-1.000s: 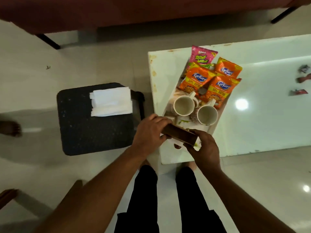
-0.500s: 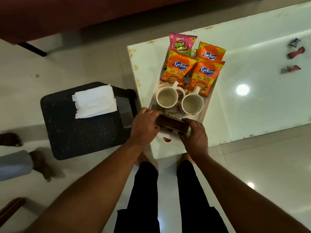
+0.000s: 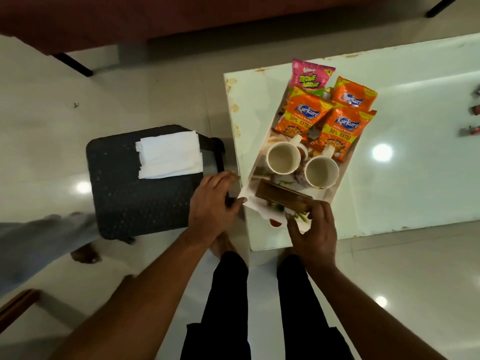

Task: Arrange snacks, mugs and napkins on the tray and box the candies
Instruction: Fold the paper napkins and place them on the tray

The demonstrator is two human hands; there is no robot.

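While the brown wooden box (image 3: 283, 198) lies on the near end of the white tray (image 3: 255, 167), right of the frame's centre, the right hand (image 3: 315, 229) touches its near right corner with loosely bent fingers, and I cannot tell if it really grips. On the same tray, two empty mugs (image 3: 283, 157) stand just behind the box, and four snack packets (image 3: 335, 131) lie beyond them toward the upper right. Left of the white table (image 3: 415, 100), the left hand (image 3: 213, 203) hangs open and holds nothing, over the edge of a dark stool (image 3: 130, 198) which carries white napkins (image 3: 170, 154).
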